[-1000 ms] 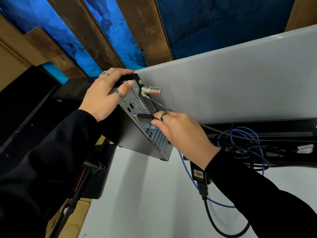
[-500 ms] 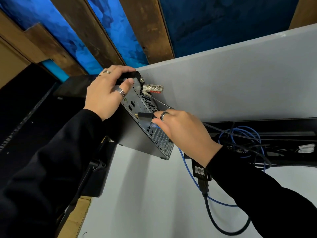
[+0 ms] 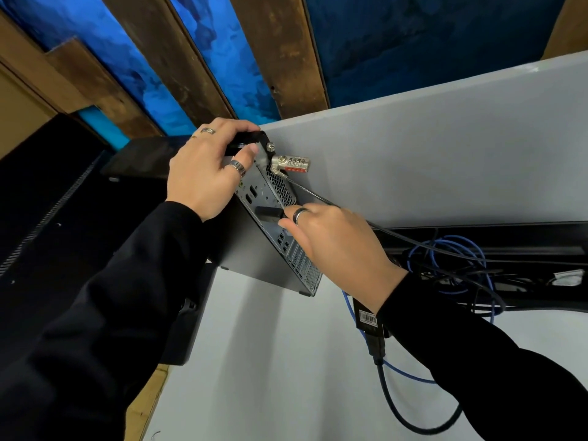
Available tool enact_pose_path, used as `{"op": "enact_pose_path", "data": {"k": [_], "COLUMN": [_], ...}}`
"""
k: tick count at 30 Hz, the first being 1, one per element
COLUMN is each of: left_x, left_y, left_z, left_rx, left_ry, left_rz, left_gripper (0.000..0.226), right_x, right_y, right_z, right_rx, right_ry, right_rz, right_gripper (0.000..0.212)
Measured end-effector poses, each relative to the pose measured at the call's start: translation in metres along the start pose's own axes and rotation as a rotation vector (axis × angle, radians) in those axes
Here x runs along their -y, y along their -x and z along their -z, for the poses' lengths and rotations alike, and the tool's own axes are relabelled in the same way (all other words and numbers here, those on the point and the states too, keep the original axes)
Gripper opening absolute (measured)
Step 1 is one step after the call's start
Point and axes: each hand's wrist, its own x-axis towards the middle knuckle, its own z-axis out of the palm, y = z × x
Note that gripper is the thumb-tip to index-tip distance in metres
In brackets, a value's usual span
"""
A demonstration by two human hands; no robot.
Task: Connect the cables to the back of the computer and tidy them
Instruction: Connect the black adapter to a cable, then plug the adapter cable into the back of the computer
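A small dark grey computer (image 3: 251,249) stands tilted on the white desk (image 3: 270,361), its rear port panel facing me. My left hand (image 3: 203,173) grips its top rear corner. My right hand (image 3: 337,246) pinches a black cable plug (image 3: 269,212) whose tip sits in a port on the rear panel. A black adapter with a barcode label (image 3: 367,319) and its black cable (image 3: 413,418) hang below my right wrist. A blue network cable (image 3: 404,374) runs beside it.
A silver combination lock (image 3: 291,163) with a steel wire (image 3: 321,198) hangs off the computer's top corner. A grey partition (image 3: 445,154) rises behind the desk. A black cable tray (image 3: 509,237) at right holds tangled blue and black cables. A dark monitor (image 3: 47,202) stands at left.
My right hand has pushed the black plug further into the rear panel; its gold tip no longer shows. The left hand keeps its grip on the computer.
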Motion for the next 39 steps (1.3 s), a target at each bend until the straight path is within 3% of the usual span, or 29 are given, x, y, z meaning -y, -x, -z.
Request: {"op": "enact_pose_path", "data": {"k": [4,10,13,21,27,31,35,39], "left_x": [-0.001,-0.003,-0.001,-0.038,-0.081,-0.102,-0.122,-0.143], "left_y": [0.0,0.004,0.007,0.077,0.143,0.175,0.203,0.228], "left_z": [-0.001,0.003,0.003,-0.004,-0.026,-0.043,-0.061,-0.081], "left_rx": [-0.013,-0.008,-0.004,-0.126,-0.141,-0.086,-0.016,0.062], "left_ry": [-0.007,-0.003,0.013,0.148,0.296,0.39,0.464,0.601], "left_rz": [0.007,0.015,0.022,-0.115,-0.071,0.003,0.061,0.074], "left_gripper": [0.037,0.041,0.042,0.038,0.025,0.023,0.024,0.026], "right_x": [0.001,0.002,-0.003,-0.066,-0.099,-0.111,-0.114,-0.107], "right_y": [-0.002,-0.005,-0.001,0.075,0.163,0.213,0.251,0.263], "right_z": [-0.004,0.016,0.039,0.103,0.12,0.12,0.109,0.106], "right_rx": [0.032,0.225,0.302,0.244,0.331,0.433,0.675,0.702], "right_ry": [-0.046,-0.102,-0.228,-0.394,-0.27,-0.083,0.013,-0.028], "right_rz": [-0.01,-0.051,-0.157,-0.494,-0.648,-0.687,-0.74,-0.788], "right_gripper": [0.022,0.03,0.029,0.02,0.031,0.014,0.023,0.017]}}
